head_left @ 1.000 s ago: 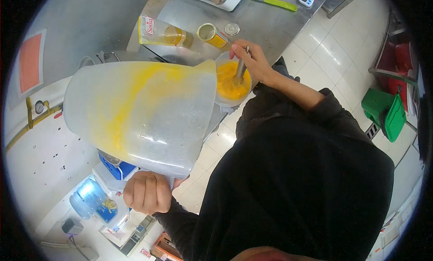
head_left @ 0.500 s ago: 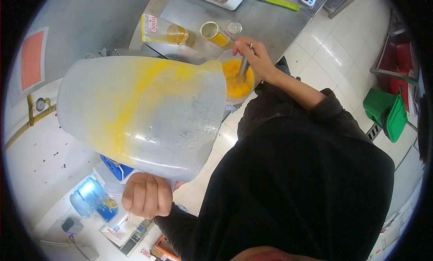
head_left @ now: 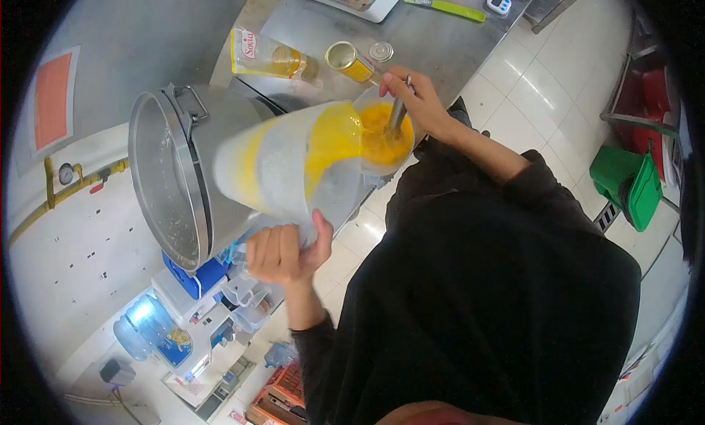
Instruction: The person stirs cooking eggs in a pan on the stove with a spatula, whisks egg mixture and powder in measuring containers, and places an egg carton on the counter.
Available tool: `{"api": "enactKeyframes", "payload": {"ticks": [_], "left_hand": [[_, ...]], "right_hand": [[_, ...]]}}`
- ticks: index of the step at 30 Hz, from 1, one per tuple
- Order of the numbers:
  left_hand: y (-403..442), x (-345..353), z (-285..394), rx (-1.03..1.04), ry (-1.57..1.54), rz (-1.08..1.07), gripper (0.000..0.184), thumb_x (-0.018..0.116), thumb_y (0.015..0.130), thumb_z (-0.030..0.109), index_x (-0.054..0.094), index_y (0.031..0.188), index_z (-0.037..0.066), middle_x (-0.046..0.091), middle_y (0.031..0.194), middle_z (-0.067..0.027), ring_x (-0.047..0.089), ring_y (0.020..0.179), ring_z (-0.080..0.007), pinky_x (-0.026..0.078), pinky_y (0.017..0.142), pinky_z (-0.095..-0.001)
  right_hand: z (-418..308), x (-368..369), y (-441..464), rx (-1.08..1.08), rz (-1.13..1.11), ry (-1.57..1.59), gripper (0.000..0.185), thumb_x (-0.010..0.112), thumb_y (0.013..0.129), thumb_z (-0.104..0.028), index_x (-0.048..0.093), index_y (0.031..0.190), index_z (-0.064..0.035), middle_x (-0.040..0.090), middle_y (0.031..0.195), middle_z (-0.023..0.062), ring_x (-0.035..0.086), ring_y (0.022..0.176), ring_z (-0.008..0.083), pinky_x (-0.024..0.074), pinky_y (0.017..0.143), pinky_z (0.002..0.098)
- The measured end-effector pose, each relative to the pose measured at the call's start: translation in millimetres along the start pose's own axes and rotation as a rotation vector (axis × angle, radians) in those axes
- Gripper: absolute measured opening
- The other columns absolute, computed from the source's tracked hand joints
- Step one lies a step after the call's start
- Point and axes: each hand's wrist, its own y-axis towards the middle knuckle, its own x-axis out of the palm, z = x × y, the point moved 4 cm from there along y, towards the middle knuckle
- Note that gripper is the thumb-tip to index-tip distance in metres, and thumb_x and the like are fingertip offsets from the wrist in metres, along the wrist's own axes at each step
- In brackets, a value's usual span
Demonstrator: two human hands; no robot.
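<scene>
My left hand [head_left: 286, 252] is closed round the handle of a translucent plastic pitcher [head_left: 283, 168], thumb up along its side. The pitcher lies tipped well over, its mouth against the near side of a clear container [head_left: 405, 157]. Yellow liquid [head_left: 334, 131] runs along the pitcher's inside to its lip. In the container is an orange-yellow liquid [head_left: 378, 124]. My right hand [head_left: 418, 102] grips the metal handle of a whisk [head_left: 397, 115], whose head is dipped in that liquid. The whisk's wires are mostly hidden.
Behind the pitcher stands a large metal pot [head_left: 172, 175]. On the steel table [head_left: 433, 50] are an open can [head_left: 349, 61], its lid [head_left: 381, 52], a Sovia pouch [head_left: 272, 55], a green-handled tool [head_left: 448, 8] and a small timer [head_left: 499, 2]. A green bin [head_left: 624, 182] stands right.
My left hand has moved right and up, and the pitcher has swung down from near the camera, uncovering the metal pot. Yellow liquid has gathered at its lip. My right hand has barely moved.
</scene>
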Motion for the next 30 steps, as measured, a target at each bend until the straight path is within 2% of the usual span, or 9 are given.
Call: {"api": "enactKeyframes", "payload": {"ticks": [2,4,5,7,10,14,16,19,30], "left_hand": [[-18,19,3,-0.156,0.009,0.006,0.04,0.077,0.066,0.021,0.043,0.051,0.007,0.039,0.047,-0.0061,0.04,0.041,-0.0222,0.033,0.049,-0.0297],[-39,30,-8,-0.649,0.05,-0.007,0.044,0.075,0.073,0.019,0.04,0.049,0.007,0.04,0.045,-0.0028,0.038,0.041,-0.0166,0.029,0.046,-0.0285],[-39,33,-6,-0.666,0.054,0.0,0.044,0.075,0.073,0.019,0.04,0.049,0.007,0.04,0.045,-0.0028,0.038,0.041,-0.0166,0.029,0.046,-0.0285],[-60,41,-19,-1.301,-0.375,0.282,0.04,0.07,0.08,0.018,0.048,0.049,0.005,0.045,0.046,0.0013,0.035,0.042,-0.0096,0.024,0.045,-0.027],[-96,49,-28,-1.542,-0.619,0.525,0.036,0.065,0.086,0.02,0.059,0.055,0.003,0.05,0.049,0.0031,0.034,0.046,-0.0054,0.023,0.045,-0.026],[-148,47,-30,-1.696,-0.739,0.651,0.028,0.063,0.086,0.024,0.067,0.073,-0.001,0.061,0.064,-0.0032,0.049,0.053,-0.0101,0.036,0.05,-0.0257],[-154,48,-26,-1.715,-1.027,0.862,0.034,0.058,0.088,0.03,0.064,0.094,-0.004,0.065,0.086,-0.0091,0.061,0.078,-0.0181,0.048,0.068,-0.0301],[-172,49,-25,-1.611,-1.278,1.009,0.046,0.053,0.088,0.035,0.056,0.111,-0.005,0.061,0.107,-0.0138,0.059,0.103,-0.0244,0.048,0.085,-0.0369],[-203,29,-4,-1.721,-1.2,1.063,0.055,0.053,0.084,0.044,0.055,0.113,-0.002,0.057,0.101,-0.0115,0.055,0.09,-0.0225,0.043,0.077,-0.0312]], "right_hand": [[-1,-2,-1,0.008,-0.023,0.002,0.035,0.046,0.097,-0.029,0.059,0.078,-0.0028,0.052,0.074,-0.0005,0.043,0.075,0.0096,0.035,0.069,0.0247],[-3,-3,0,0.04,-0.032,-0.039,0.033,0.051,0.094,-0.03,0.06,0.077,-0.003,0.059,0.076,0.0039,0.053,0.076,0.0131,0.0409,0.073,0.0286],[-6,-3,0,0.036,-0.048,-0.046,0.033,0.051,0.094,-0.03,0.06,0.077,-0.003,0.059,0.076,0.0039,0.053,0.076,0.0131,0.0409,0.073,0.0286],[-11,-3,1,0.081,-0.126,0.03,0.028,0.052,0.093,-0.029,0.062,0.085,-0.0039,0.06,0.085,0.0012,0.053,0.085,0.0123,0.0395,0.08,0.0279],[-16,-7,2,0.115,-0.268,0.099,0.025,0.051,0.093,-0.028,0.062,0.096,-0.0053,0.059,0.097,0.0004,0.05,0.096,0.0117,0.0358,0.088,0.0277],[-20,-13,4,0.136,-0.453,0.112,0.027,0.047,0.094,-0.028,0.061,0.102,-0.0062,0.056,0.097,0.0009,0.048,0.097,0.0117,0.0335,0.089,0.0268],[-12,-16,6,0.056,-0.408,0.167,0.029,0.043,0.094,-0.027,0.061,0.103,-0.0059,0.053,0.093,0.0007,0.046,0.095,0.0117,0.0323,0.088,0.0254],[-9,-12,11,0.075,-0.282,0.204,0.03,0.041,0.094,-0.026,0.061,0.103,-0.0052,0.05,0.089,0.0001,0.046,0.09,0.0118,0.033,0.086,0.0252],[11,7,50,0.124,-0.268,-0.161,0.037,0.039,0.097,-0.039,0.059,0.112,-0.0104,0.054,0.094,0.0013,0.049,0.087,0.0116,0.0359,0.078,0.024]]}}
